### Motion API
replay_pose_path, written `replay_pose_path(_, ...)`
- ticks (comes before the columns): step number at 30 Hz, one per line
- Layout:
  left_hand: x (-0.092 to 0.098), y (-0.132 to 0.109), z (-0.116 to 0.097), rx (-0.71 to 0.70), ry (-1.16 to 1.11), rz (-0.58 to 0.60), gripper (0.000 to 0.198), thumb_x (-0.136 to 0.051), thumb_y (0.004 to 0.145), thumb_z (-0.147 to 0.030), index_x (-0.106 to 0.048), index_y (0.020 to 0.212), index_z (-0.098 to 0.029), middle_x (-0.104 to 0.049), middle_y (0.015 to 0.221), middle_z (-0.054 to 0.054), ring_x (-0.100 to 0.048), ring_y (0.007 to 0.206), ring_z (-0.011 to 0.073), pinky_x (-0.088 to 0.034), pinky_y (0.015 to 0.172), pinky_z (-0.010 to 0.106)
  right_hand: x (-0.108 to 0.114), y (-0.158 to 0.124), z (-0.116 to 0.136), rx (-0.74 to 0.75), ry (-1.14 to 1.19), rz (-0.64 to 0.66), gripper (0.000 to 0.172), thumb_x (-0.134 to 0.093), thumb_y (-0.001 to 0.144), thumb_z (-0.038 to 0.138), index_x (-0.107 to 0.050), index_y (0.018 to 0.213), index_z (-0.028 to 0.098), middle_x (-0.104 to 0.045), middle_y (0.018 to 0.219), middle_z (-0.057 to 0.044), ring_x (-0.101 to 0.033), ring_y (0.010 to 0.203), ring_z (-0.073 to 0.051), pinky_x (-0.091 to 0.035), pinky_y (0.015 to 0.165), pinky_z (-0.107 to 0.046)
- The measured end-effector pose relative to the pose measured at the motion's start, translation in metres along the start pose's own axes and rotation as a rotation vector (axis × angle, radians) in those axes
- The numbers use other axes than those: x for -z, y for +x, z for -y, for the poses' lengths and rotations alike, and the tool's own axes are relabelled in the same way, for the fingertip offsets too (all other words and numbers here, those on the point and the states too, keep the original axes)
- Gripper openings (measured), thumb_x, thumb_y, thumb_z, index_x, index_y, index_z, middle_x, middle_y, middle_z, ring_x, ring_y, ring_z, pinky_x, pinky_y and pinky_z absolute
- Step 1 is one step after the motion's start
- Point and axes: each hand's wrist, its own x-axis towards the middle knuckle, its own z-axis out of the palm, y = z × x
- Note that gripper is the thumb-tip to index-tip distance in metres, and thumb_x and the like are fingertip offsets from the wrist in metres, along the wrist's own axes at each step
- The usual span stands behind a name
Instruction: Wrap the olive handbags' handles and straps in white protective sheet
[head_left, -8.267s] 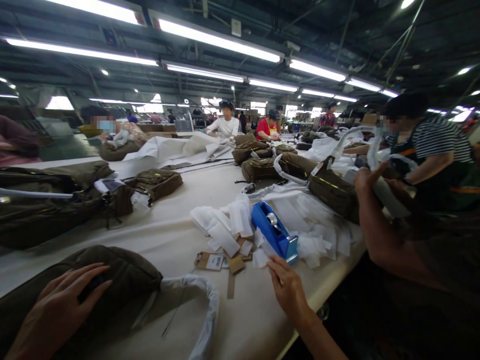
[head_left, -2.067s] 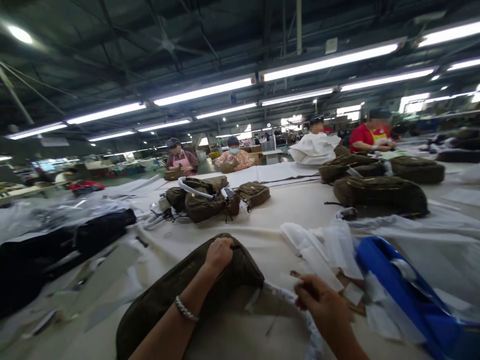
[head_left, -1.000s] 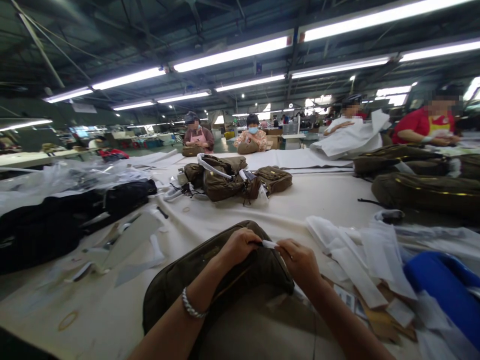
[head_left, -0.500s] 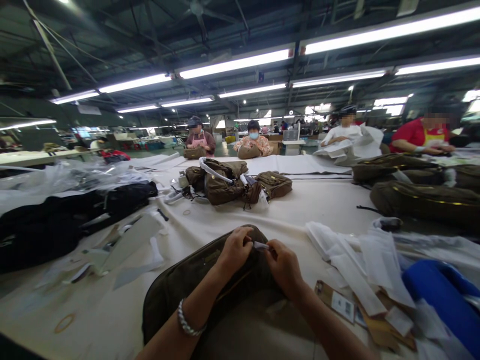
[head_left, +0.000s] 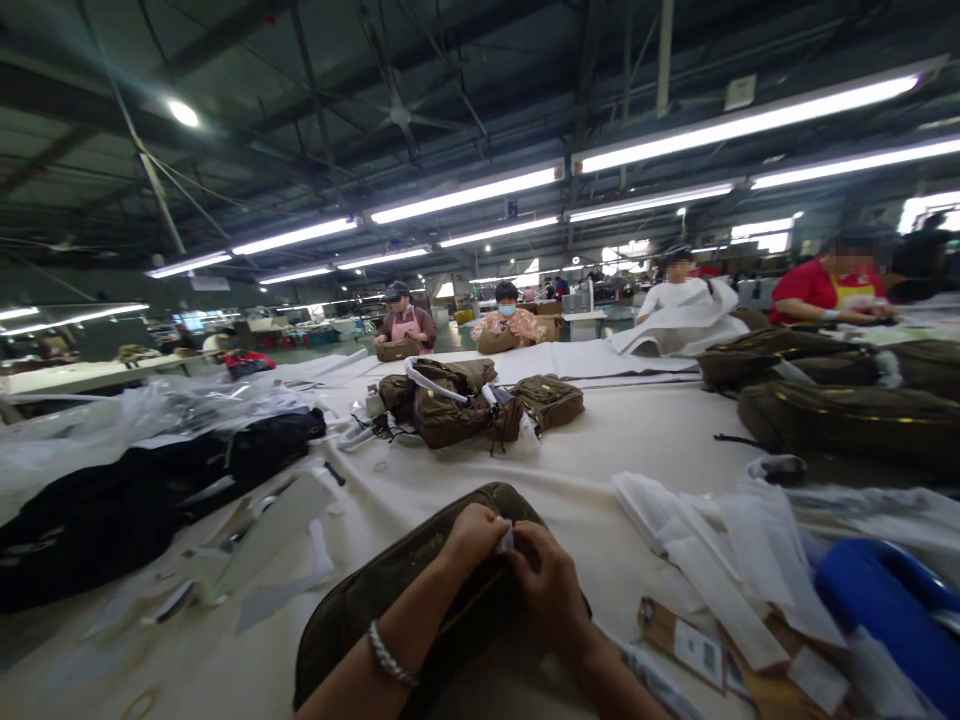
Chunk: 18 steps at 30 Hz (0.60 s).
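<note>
The brown bag [head_left: 360, 610] lies right under both hands, on the pale cloth [head_left: 637, 440]. A small white strip [head_left: 508, 541] is between the two hands, over the bag's far end. I can't tell if the strip touches the bag.

The left hand [head_left: 475, 536] has its fingers curled in, with the tips pinched on the strip. The right hand [head_left: 541, 572] meets it from the other side of the strip, its thumb and finger pinched on it too. The hands are so close that they almost touch. A silver twisted bracelet [head_left: 390, 655] goes around the left wrist, over the bag.

The bag looks soft and puffy, with round corners and a thin gold line by the wrist. The strip is thin and a bit see-through. The cloth has soft folds, and flat gray scraps [head_left: 289, 530] lie on it to the left of the bag. Farther left of the bag is a floppy black bag [head_left: 142, 505]. To the right of the bag are thin, cloudy white sheets [head_left: 697, 550], stiff brown cards [head_left: 694, 640] and a smooth, shiny blue thing [head_left: 874, 610]. Past the bag sits a lumpy heap of brown bags [head_left: 457, 405].
</note>
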Motion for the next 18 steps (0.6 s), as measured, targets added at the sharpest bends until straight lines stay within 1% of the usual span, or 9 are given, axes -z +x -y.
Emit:
replay_pose_path(1, 0.003, 0.0, 0.001, -0.031, 0.028, -0.028, 0.026, -0.051, 0.07, -0.029, -0.051, 0.049, -0.014, -0.037, 0.041, -0.004, -0.036, 0.041, 0.0081, -0.026, 0.042, 0.022, 0.002, 0.0, -0.002, -0.14, 0.117, -0.007, 0.022, -0.053, 0.071, 0.023, -0.06, 0.092, 0.019, -0.062, 0.087, -0.005, -0.058, 0.08, -0.019, -0.046, 0.072, -0.03)
replay_pose_path(2, 0.007, 0.001, 0.001, -0.062, 0.054, -0.051, 0.023, -0.053, 0.068, -0.027, -0.052, 0.049, -0.013, -0.038, 0.043, -0.004, -0.036, 0.044, 0.0081, -0.026, 0.045, 0.022, 0.003, 0.001, -0.003, -0.299, 0.228, -0.007, 0.021, -0.053, 0.071, 0.026, -0.06, 0.089, 0.018, -0.062, 0.078, -0.004, -0.057, 0.068, -0.017, -0.047, 0.06, -0.027)
replay_pose_path(4, 0.012, 0.002, 0.0, -0.114, 0.097, -0.078, 0.018, -0.053, 0.065, -0.023, -0.054, 0.051, -0.013, -0.04, 0.046, -0.004, -0.037, 0.049, 0.0085, -0.026, 0.049, 0.023, 0.005, 0.003, -0.006, -0.589, 0.402, 0.039, 0.019, -0.054, 0.07, 0.029, -0.059, 0.082, 0.015, -0.057, 0.061, 0.0, -0.049, 0.047, -0.01, -0.037, 0.039, -0.02)
replay_pose_path(5, 0.014, 0.004, 0.0, -0.134, 0.112, -0.082, 0.015, -0.053, 0.065, -0.022, -0.056, 0.052, -0.013, -0.042, 0.047, -0.004, -0.038, 0.05, 0.0088, -0.026, 0.051, 0.023, 0.005, 0.005, -0.006, -0.684, 0.461, 0.082, 0.019, -0.055, 0.069, 0.029, -0.058, 0.079, 0.014, -0.054, 0.056, 0.001, -0.045, 0.041, -0.008, -0.03, 0.034, -0.017)
replay_pose_path(7, 0.015, 0.007, 0.0, -0.155, 0.126, -0.076, 0.013, -0.052, 0.064, -0.019, -0.059, 0.055, -0.013, -0.046, 0.05, -0.003, -0.04, 0.053, 0.0093, -0.027, 0.053, 0.023, 0.003, 0.009, -0.007, -0.765, 0.529, 0.152, 0.016, -0.056, 0.068, 0.027, -0.057, 0.074, 0.012, -0.053, 0.053, 0.001, -0.041, 0.037, -0.005, -0.024, 0.031, -0.014)
replay_pose_path(9, 0.015, 0.01, 0.001, -0.159, 0.121, -0.057, 0.012, -0.052, 0.063, -0.018, -0.06, 0.057, -0.012, -0.047, 0.051, -0.002, -0.041, 0.053, 0.0095, -0.027, 0.052, 0.023, -0.001, 0.013, -0.005, -0.823, 0.584, 0.18, 0.013, -0.057, 0.068, 0.025, -0.056, 0.072, 0.012, -0.054, 0.054, 0.001, -0.041, 0.037, -0.004, -0.023, 0.031, -0.013)
replay_pose_path(12, 0.015, 0.011, 0.004, -0.144, 0.086, -0.009, 0.014, -0.049, 0.065, -0.018, -0.061, 0.061, -0.011, -0.046, 0.049, -0.003, -0.04, 0.048, 0.0087, -0.028, 0.048, 0.021, -0.007, 0.019, -0.003, -0.889, 0.615, 0.17, 0.011, -0.057, 0.07, 0.023, -0.055, 0.069, 0.012, -0.054, 0.052, 0.001, -0.04, 0.034, -0.003, -0.023, 0.03, -0.012)
replay_pose_path(15, 0.015, 0.008, 0.006, -0.131, 0.043, 0.043, 0.017, -0.047, 0.068, -0.02, -0.061, 0.065, -0.011, -0.044, 0.046, -0.004, -0.039, 0.043, 0.0083, -0.028, 0.044, 0.02, -0.013, 0.024, -0.001, -0.957, 0.624, 0.147, 0.014, -0.056, 0.073, 0.022, -0.055, 0.065, 0.011, -0.053, 0.049, 0.001, -0.04, 0.032, -0.003, -0.023, 0.028, -0.012)
replay_pose_path(18, 0.016, 0.005, 0.006, -0.128, 0.019, 0.051, 0.016, -0.048, 0.067, -0.02, -0.059, 0.062, -0.011, -0.044, 0.045, -0.004, -0.039, 0.042, 0.0082, -0.028, 0.043, 0.02, -0.019, 0.026, -0.001, -1.043, 0.64, 0.101, 0.014, -0.056, 0.075, 0.021, -0.053, 0.065, 0.011, -0.051, 0.046, 0.003, -0.039, 0.031, -0.002, -0.024, 0.028, -0.011)
